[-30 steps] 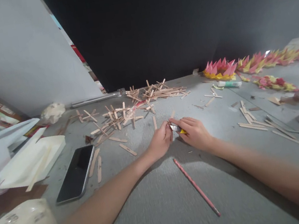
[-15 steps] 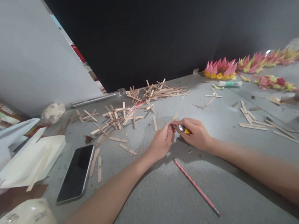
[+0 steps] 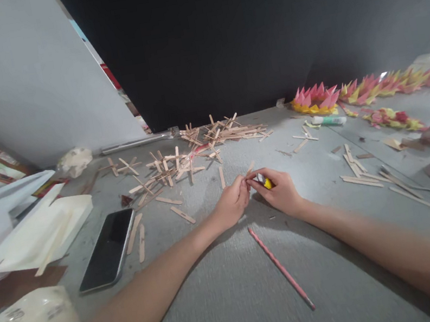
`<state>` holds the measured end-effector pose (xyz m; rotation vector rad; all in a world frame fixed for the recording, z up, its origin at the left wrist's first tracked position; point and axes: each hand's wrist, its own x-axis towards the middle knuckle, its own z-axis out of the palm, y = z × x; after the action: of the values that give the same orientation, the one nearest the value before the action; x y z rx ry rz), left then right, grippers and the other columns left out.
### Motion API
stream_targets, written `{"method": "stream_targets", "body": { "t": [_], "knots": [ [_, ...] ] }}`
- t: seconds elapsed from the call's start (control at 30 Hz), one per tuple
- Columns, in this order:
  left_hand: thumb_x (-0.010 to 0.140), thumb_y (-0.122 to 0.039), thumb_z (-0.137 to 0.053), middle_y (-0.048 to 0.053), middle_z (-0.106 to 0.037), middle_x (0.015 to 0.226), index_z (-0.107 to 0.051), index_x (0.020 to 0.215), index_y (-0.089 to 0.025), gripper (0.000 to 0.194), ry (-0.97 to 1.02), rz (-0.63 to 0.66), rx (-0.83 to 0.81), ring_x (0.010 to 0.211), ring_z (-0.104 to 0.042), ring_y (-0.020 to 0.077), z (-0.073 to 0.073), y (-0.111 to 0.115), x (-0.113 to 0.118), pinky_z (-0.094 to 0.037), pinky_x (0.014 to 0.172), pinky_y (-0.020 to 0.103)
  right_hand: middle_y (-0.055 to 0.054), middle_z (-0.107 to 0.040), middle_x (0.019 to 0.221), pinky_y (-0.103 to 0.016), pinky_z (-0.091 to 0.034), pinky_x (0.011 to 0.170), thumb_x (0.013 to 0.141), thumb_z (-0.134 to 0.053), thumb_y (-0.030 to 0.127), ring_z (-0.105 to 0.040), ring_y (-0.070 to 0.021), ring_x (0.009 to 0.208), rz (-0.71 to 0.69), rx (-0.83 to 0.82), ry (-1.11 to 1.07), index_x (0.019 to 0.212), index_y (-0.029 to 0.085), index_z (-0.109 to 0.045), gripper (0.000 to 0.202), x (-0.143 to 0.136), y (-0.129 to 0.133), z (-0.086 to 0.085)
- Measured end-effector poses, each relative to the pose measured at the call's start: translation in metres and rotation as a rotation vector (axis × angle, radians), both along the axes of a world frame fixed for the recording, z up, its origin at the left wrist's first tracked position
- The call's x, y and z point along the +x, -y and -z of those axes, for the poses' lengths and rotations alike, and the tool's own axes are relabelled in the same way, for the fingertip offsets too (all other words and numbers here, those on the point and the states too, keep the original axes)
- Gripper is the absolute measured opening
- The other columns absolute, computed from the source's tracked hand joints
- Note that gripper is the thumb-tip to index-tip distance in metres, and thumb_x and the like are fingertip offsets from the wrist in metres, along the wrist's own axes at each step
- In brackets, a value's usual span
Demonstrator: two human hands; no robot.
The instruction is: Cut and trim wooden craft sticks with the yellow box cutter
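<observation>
Curled left hand (image 3: 231, 203) beside right hand (image 3: 281, 191)

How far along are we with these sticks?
Seemingly done: crossed sticks heaped toward the back. In hand: the right hand grips a yellow tool, meeting the left hand over something too small to make out. Apparently left: loose sticks lying flat beside the phone.

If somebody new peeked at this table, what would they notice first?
Probably the spiky pink-and-yellow paper crafts at the back right, the brightest things here. Next, the jumble of wooden sticks heaped along the back middle. Then the left hand and right hand meeting in the center, with a pink pencil lying just in front of them.
</observation>
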<state>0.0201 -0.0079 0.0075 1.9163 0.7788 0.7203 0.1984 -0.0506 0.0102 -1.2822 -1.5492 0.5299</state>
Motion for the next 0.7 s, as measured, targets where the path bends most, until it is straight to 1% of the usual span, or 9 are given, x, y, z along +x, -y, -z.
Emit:
{"method": "stream_targets", "body": {
  "t": [0.1,0.23,0.3,0.4,0.53,0.6,0.7],
  "knots": [
    [0.11,-0.062,-0.026,-0.004,-0.049,0.061,-0.04,0.086,-0.025,0.046,-0.01,-0.001,0.0,0.054,-0.047,0.0148,0.002,-0.001,0.0,-0.036,0.057,0.03,-0.006,-0.081,0.101,-0.037,-0.056,0.085,0.095,-0.069,0.045,-0.074,-0.0247,0.09,0.005,-0.023,-0.009,0.099,0.027,-0.075,0.019,0.0,-0.001,-0.001],
    [0.111,-0.055,-0.026,-0.004,-0.05,0.062,-0.041,0.087,-0.025,0.042,-0.06,-0.027,0.035,0.055,-0.048,0.0155,0.002,-0.001,0.0,-0.033,0.058,0.03,-0.005,-0.08,0.093,-0.034,-0.053,0.075,0.095,-0.068,0.045,-0.069,-0.022,0.077,0.018,-0.045,0.037,0.101,0.025,-0.074,0.022,0.001,-0.004,0.002],
    [0.112,-0.052,-0.026,-0.004,-0.05,0.063,-0.042,0.087,-0.025,0.04,-0.085,-0.032,0.055,0.056,-0.049,0.016,0.001,-0.001,0.0,-0.033,0.059,0.03,-0.005,-0.078,0.09,-0.033,-0.051,0.074,0.095,-0.066,0.043,-0.067,-0.0215,0.074,0.021,-0.044,0.082,0.103,0.025,-0.072,0.021,0.003,-0.005,0.005],
    [0.111,-0.048,-0.028,-0.004,-0.051,0.064,-0.043,0.088,-0.025,0.036,-0.088,-0.024,0.068,0.059,-0.05,0.0166,0.0,0.0,0.0,-0.035,0.062,0.03,-0.005,-0.077,0.091,-0.032,-0.05,0.074,0.094,-0.062,0.032,-0.068,-0.0221,0.076,0.013,-0.043,0.166,0.107,0.025,-0.068,0.016,0.006,-0.008,0.01],
    [0.109,-0.038,-0.036,-0.002,-0.054,0.069,-0.046,0.09,-0.024,0.025,-0.076,-0.031,0.057,0.064,-0.054,0.0172,0.0,0.0,0.0,-0.036,0.064,0.029,-0.006,-0.077,0.096,-0.031,-0.049,0.075,0.084,-0.054,0.015,-0.07,-0.0234,0.082,-0.032,-0.046,0.313,0.109,0.025,-0.063,0.029,0.009,-0.011,0.013],
    [0.107,-0.034,-0.038,-0.002,-0.056,0.07,-0.046,0.089,-0.024,0.023,-0.086,-0.044,0.043,0.065,-0.055,0.017,0.001,0.0,0.001,-0.036,0.064,0.029,-0.006,-0.077,0.097,-0.031,-0.048,0.075,0.081,-0.052,0.012,-0.071,-0.0236,0.084,-0.045,-0.045,0.365,0.11,0.025,-0.061,0.032,0.01,-0.011,0.013],
    [0.107,-0.036,-0.039,-0.002,-0.055,0.069,-0.046,0.087,-0.023,0.025,-0.104,-0.053,0.014,0.064,-0.053,0.016,0.002,0.0,0.001,-0.035,0.063,0.028,-0.006,-0.076,0.097,-0.03,-0.048,0.075,0.081,-0.05,0.01,-0.07,-0.0232,0.085,-0.041,-0.038,0.403,0.11,0.024,-0.058,0.033,0.01,-0.011,0.013]
  ]
}}
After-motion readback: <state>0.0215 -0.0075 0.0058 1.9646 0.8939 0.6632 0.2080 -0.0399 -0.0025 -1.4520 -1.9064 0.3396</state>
